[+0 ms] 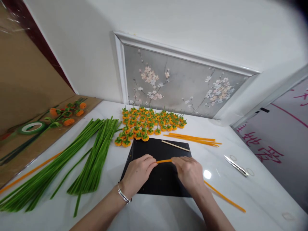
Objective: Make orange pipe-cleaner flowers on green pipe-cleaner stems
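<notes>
An orange pipe cleaner [164, 161] is stretched between my two hands, over a black mat [154, 186]. My left hand [141, 170], with a silver bracelet at the wrist, pinches one end. The fingers of my right hand [189, 170] are closed around it farther along, and an orange length extends past that wrist toward the lower right. Whether this length is the same piece, I cannot tell, as the hand hides the middle. A thin pale wooden stick [175, 145] lies on the mat just beyond my hands.
Small orange-and-green pompom flowers [149, 122] stand in rows near the wall. Green pipe cleaners [93, 166] spread across the left. Several orange pipe cleaners [192, 139] lie beyond the mat. Scissors [236, 166] rest at right; green tape [32, 127] and a finished flower stem [67, 113] are far left.
</notes>
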Available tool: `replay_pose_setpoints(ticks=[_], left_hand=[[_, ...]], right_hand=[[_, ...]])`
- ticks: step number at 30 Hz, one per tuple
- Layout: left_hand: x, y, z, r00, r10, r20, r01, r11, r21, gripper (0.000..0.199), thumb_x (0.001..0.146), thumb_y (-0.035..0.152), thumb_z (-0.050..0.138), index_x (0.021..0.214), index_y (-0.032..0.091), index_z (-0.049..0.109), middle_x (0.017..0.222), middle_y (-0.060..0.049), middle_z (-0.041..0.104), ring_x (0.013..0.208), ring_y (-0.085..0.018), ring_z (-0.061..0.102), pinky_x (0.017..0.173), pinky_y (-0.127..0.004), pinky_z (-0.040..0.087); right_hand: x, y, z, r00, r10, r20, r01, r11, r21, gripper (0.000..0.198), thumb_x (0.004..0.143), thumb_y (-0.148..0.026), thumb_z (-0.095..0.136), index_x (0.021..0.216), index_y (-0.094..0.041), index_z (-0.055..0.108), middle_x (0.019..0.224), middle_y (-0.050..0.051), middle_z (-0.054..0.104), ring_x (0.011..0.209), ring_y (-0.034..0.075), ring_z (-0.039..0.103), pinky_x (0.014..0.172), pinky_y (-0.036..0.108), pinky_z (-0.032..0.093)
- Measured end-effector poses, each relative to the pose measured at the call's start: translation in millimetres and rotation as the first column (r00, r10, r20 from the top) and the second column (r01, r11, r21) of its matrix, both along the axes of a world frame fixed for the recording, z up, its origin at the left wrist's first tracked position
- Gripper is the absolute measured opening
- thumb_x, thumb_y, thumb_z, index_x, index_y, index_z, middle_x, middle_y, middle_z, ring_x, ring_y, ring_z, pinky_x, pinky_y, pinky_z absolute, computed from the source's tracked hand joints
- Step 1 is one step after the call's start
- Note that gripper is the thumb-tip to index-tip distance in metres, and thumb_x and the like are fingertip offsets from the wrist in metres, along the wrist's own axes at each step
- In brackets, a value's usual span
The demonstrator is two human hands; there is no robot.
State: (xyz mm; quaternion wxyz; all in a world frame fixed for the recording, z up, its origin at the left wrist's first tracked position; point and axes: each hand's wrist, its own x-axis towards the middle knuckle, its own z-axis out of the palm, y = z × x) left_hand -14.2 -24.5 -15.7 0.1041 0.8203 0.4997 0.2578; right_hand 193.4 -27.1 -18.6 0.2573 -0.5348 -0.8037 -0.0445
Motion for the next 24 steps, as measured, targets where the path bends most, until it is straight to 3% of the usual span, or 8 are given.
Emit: replay_pose_setpoints(ticks=[5, 10, 13, 16, 18, 20, 24], left_hand=[[-12.7, 7.6, 1.3, 0.982, 0.188, -0.027, -0.186, 0.980, 0.065, 0.016, 0.090, 0.024, 0.052, 0.088, 0.023, 0.068, 0.080, 0.000, 0.070, 0.068, -0.017, 0.065, 0.056, -0.025, 0.040], [-19.8, 13.0, 2.3, 0.959, 0.283, -0.012, -0.280, 0.954, 0.111, 0.018, 0.091, 0.023, 0.050, 0.092, 0.021, 0.068, 0.085, -0.003, 0.071, 0.073, -0.019, 0.065, 0.058, -0.027, 0.040], [-15.3, 10.5, 2.1, 0.981, 0.192, -0.018, -0.188, 0.975, 0.119, 0.019, 0.091, 0.021, 0.050, 0.089, 0.023, 0.069, 0.084, -0.001, 0.071, 0.076, -0.017, 0.064, 0.064, -0.027, 0.042], [-6.0, 4.4, 1.8, 0.997, 0.066, -0.035, -0.061, 0.991, 0.118, 0.018, 0.090, 0.018, 0.052, 0.086, 0.024, 0.069, 0.080, 0.000, 0.070, 0.076, -0.016, 0.064, 0.068, -0.027, 0.042], [0.1, 0.3, 1.6, 0.999, -0.004, -0.042, 0.009, 0.994, 0.112, 0.019, 0.090, 0.016, 0.053, 0.084, 0.024, 0.069, 0.079, 0.001, 0.070, 0.075, -0.015, 0.063, 0.068, -0.027, 0.042], [4.2, -2.5, 1.2, 0.998, -0.052, -0.042, 0.056, 0.993, 0.103, 0.020, 0.090, 0.013, 0.051, 0.083, 0.022, 0.067, 0.079, 0.000, 0.070, 0.075, -0.015, 0.062, 0.068, -0.028, 0.043], [4.5, -2.6, 0.6, 0.999, -0.046, -0.005, 0.046, 0.994, 0.098, 0.017, 0.091, 0.014, 0.051, 0.089, 0.020, 0.067, 0.083, -0.001, 0.070, 0.077, -0.017, 0.064, 0.071, -0.030, 0.044]], right_hand=[[24.1, 9.9, -4.2, 0.968, -0.249, 0.037, 0.249, 0.968, -0.007, 0.025, 0.089, -0.024, 0.049, 0.085, -0.031, 0.072, 0.074, -0.001, 0.072, 0.061, 0.016, 0.062, 0.056, 0.027, 0.037], [34.4, 14.2, -7.6, 0.955, -0.288, 0.074, 0.293, 0.954, -0.064, 0.018, 0.085, -0.022, 0.057, 0.080, -0.031, 0.071, 0.065, 0.000, 0.071, 0.054, 0.019, 0.061, 0.050, 0.028, 0.033], [28.0, 13.8, -7.0, 0.975, -0.213, 0.070, 0.216, 0.975, -0.048, 0.018, 0.084, -0.023, 0.061, 0.099, -0.028, 0.068, 0.092, 0.005, 0.073, 0.085, 0.025, 0.065, 0.067, 0.034, 0.043], [7.9, 8.9, -4.7, 1.000, -0.006, -0.001, 0.006, 1.000, 0.026, 0.030, 0.086, -0.025, 0.061, 0.115, -0.023, 0.061, 0.119, 0.008, 0.064, 0.112, 0.027, 0.054, 0.090, 0.042, 0.040], [-8.9, 4.2, -4.5, 0.987, 0.155, -0.048, -0.153, 0.988, 0.031, 0.027, 0.089, -0.025, 0.056, 0.116, -0.020, 0.059, 0.116, 0.009, 0.065, 0.111, 0.024, 0.054, 0.091, 0.039, 0.040], [-22.4, 0.9, -6.2, 0.968, 0.243, -0.061, -0.244, 0.970, 0.006, 0.018, 0.093, -0.022, 0.049, 0.106, -0.019, 0.061, 0.100, 0.007, 0.068, 0.095, 0.020, 0.060, 0.088, 0.035, 0.042], [-27.0, 2.5, -11.6, 0.972, 0.235, -0.026, -0.235, 0.972, -0.014, 0.025, 0.097, -0.016, 0.038, 0.093, -0.018, 0.063, 0.073, 0.003, 0.065, 0.068, 0.016, 0.058, 0.068, 0.028, 0.043]])
